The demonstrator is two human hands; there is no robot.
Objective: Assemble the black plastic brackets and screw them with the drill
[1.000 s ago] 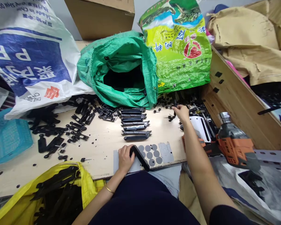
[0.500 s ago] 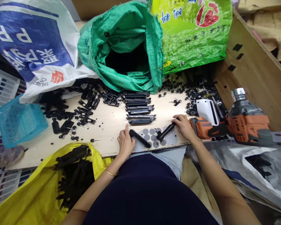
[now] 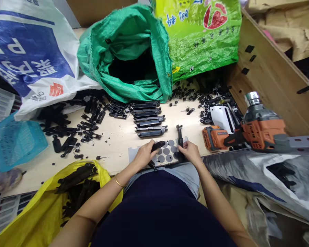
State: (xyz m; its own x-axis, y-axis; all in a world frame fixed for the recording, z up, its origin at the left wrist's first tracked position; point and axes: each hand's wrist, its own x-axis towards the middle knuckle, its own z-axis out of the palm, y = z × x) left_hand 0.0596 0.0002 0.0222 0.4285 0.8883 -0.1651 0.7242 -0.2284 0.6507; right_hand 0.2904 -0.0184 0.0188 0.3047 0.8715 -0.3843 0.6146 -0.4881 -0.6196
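My left hand (image 3: pixel 145 153) is closed around a long black plastic part (image 3: pixel 158 145), which sticks out past both sides of the fingers, just over the table's front edge. My right hand (image 3: pixel 190 151) pinches a second black plastic part (image 3: pixel 180 135) with a forked end, which points away from me. Between and under the hands lies a grey sheet with round grey discs (image 3: pixel 167 151). Beyond them, several black plastic parts (image 3: pixel 150 131) lie side by side in a stacked row on the table (image 3: pixel 113 137).
An orange power tool (image 3: pixel 265 128) lies at the right. Loose black parts (image 3: pixel 67 140) and small pins (image 3: pixel 189 110) are scattered left and behind. A green sack (image 3: pixel 123 92) stands at the back, a yellow bag (image 3: pixel 46 195) front left, a blue basket (image 3: pixel 18 140) far left.
My left hand has taken hold of the black part that lay on the sheet. My right hand has moved left and toward me, turning its part to point away from me. The view has shifted.
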